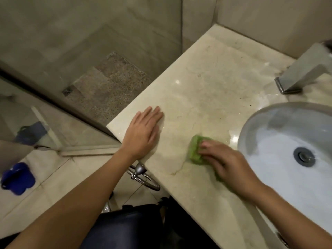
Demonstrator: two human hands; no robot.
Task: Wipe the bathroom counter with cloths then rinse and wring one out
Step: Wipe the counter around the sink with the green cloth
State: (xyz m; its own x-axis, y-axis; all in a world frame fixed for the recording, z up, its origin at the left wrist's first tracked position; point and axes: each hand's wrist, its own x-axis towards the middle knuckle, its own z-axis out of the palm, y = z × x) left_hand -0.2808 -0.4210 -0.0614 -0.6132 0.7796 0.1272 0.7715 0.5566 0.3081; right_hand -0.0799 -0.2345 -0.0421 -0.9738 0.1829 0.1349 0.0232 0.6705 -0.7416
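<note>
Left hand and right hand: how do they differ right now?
The left hand lies flat and empty on the counter; the right hand presses a green cloth. The left hand sits by the counter's left end, the right hand nearer the sink. The left hand looks sharp, the right hand slightly blurred. Both are on the counter.

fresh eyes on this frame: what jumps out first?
The bright green cloth stands out most, pressed under the right hand on the beige marble counter, just left of the white oval sink basin. The left hand lies flat near the counter's left edge. A square chrome faucet stands at the far right, behind the basin.
</note>
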